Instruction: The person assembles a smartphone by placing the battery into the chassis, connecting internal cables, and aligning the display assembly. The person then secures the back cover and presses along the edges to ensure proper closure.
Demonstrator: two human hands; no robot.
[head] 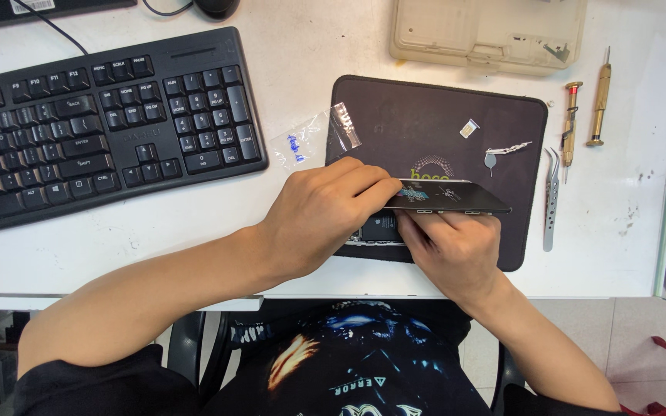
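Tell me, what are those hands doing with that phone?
A person sits at a white desk and works on a dark phone with both bare hands. The left hand pinches the phone's edge, lifting the screen panel up from the body beneath. The right hand steadies it from below, over a dark work mat. Nearby lie tweezers, two small screwdrivers, a clear plastic bag and a black keyboard.

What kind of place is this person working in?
Probably a phone repair bench. Both hands, left and right, hold a black opened smartphone over a dark rectangular work mat; two brass-handled precision screwdrivers and slim metal tweezers lie beside it.
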